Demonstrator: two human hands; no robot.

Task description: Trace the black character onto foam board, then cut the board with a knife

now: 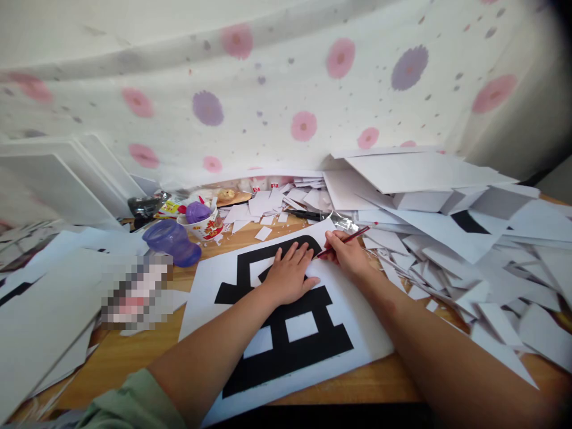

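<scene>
A white sheet [353,333] printed with a large black character [290,348] lies on the wooden table [134,351] in front of me. My left hand [288,275] rests flat on the sheet, fingers stretched out over the black print. My right hand [346,253] grips a thin red-handled tool [351,237], its tip touching the upper edge of the black shape just right of my left fingertips.
Heaps of white paper offcuts [447,238] cover the right side and back of the table. A purple cup [172,241] lies on its side at the left, beside a patterned bowl [203,225]. White boards [58,185] lean at far left. A flowered cloth [286,89] hangs behind.
</scene>
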